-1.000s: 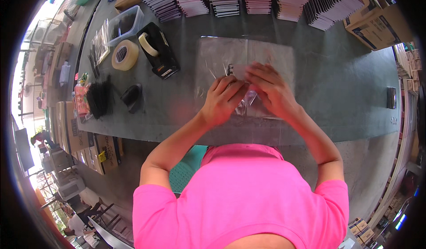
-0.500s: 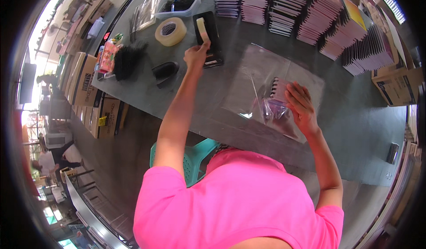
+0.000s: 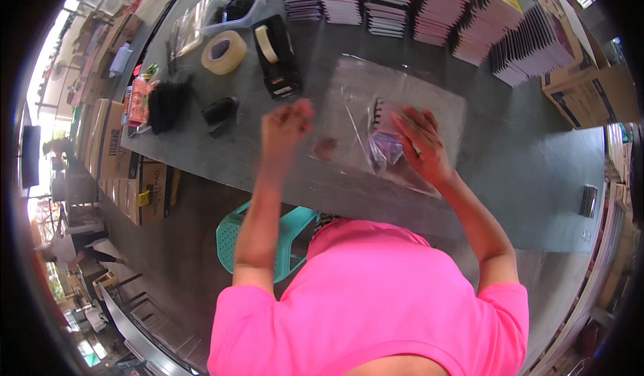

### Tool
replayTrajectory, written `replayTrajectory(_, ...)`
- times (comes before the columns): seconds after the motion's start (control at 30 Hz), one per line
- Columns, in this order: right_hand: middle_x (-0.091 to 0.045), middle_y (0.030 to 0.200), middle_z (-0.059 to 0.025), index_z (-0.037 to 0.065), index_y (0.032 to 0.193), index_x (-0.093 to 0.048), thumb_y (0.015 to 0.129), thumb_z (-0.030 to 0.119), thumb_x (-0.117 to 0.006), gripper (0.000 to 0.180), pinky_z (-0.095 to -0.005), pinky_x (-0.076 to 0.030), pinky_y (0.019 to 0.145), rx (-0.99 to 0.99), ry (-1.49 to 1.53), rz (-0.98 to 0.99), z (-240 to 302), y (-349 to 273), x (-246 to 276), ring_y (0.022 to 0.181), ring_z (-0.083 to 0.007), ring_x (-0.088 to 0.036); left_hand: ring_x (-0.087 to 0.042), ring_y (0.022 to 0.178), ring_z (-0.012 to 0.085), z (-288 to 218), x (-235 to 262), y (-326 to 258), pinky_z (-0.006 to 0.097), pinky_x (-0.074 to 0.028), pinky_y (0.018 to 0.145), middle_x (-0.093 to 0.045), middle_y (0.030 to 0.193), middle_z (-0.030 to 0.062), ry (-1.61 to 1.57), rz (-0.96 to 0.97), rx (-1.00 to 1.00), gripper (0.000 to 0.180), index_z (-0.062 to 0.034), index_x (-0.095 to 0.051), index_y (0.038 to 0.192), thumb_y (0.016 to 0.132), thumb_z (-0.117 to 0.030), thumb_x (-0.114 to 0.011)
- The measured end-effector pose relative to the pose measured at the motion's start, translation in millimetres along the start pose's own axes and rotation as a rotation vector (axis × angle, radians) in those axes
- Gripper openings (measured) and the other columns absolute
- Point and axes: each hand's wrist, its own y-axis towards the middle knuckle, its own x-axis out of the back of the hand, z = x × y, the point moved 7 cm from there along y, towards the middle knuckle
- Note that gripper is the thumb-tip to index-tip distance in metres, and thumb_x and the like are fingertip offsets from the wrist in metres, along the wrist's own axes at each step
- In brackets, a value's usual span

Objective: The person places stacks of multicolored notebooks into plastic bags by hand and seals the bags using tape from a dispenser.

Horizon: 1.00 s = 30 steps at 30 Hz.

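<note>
Right hand [image 3: 424, 144] flat on small spiral-bound notebook [image 3: 384, 122], fingers extended; clear plastic film [image 3: 443, 108] underneath and around. Left hand [image 3: 287, 129] motion-blurred, fingers curled, near side of black tape dispenser [image 3: 280, 77]; can't tell if it holds anything. Large tape roll [image 3: 235, 55] left of dispenser. Notebook stacks [image 3: 387, 7] along far table edge.

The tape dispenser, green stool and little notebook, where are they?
Tape dispenser [image 3: 281, 67], head view: its black body.
Green stool [image 3: 229, 240], head view: its holey part.
Little notebook [image 3: 388, 119], head view: its pinkish face.
</note>
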Motion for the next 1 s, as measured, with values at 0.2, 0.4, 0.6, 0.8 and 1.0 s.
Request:
replayTrajectory(0.2,-0.058,0.116,-0.0104,0.007,0.124,-0.052,0.077,-0.003,-0.059,0.048,-0.0455,-0.032,0.102,0.028,0.057,0.016,6.7,2.5,5.3,0.117,-0.0262,-0.050,-0.051,0.047,0.0095,26.1,-121.9,-67.5,0.026,-0.037,0.043,-0.057,0.056,0.0042,-0.012,0.208,0.042,0.024,-0.0008,-0.065,0.076,0.087,-0.021,-0.060)
replayTrajectory(0.4,-0.057,0.114,-0.0135,0.007,0.122,-0.052,0.070,0.014,-0.069,0.055,-0.0465,-0.038,0.093,0.024,0.136,0.039,10.9,15.5,17.3,0.110,-0.0287,-0.052,-0.051,0.045,0.0131,54.7,-118.9,-61.8,0.031,-0.039,0.045,-0.055,0.054,0.0118,0.491,0.102,-0.336,0.018,0.0009,-0.064,0.079,0.084,-0.016,-0.061)
replayTrajectory(0.6,-0.059,0.106,-0.0140,0.009,0.120,-0.054,0.064,0.030,-0.078,0.064,-0.0378,-0.042,0.088,-0.454,0.171,0.547,-47.3,68.1,6.5,0.100,-0.0313,-0.055,-0.053,0.052,0.0139,53.1,-160.9,-100.4,0.031,-0.042,0.048,-0.060,0.063,0.0102,0.371,0.510,-0.272,0.020,-0.0008,-0.061,0.078,0.082,-0.020,-0.065)
replayTrajectory(0.8,-0.058,0.112,-0.0111,0.007,0.125,-0.049,0.061,0.027,-0.079,0.074,-0.0374,-0.040,0.092,-0.159,-0.029,0.417,2.7,79.3,10.1,0.102,-0.0277,-0.055,-0.059,0.083,0.0151,99.3,-222.2,-116.4,0.030,-0.048,0.070,-0.060,0.103,0.0025,-0.789,0.888,0.583,0.039,-0.0106,-0.052,0.115,0.080,-0.018,-0.069)
replayTrajectory(1.0,-0.055,0.114,-0.0073,0.008,0.126,-0.048,0.059,0.018,-0.080,0.075,-0.0342,-0.038,0.095,-0.351,0.501,0.115,-55.8,9.3,54.3,0.109,-0.0205,-0.051,-0.054,0.101,0.0170,30.0,-144.5,-38.5,0.032,-0.046,0.084,-0.056,0.111,0.0036,-0.592,0.619,0.015,0.066,-0.0083,-0.046,0.123,0.067,-0.020,-0.080)
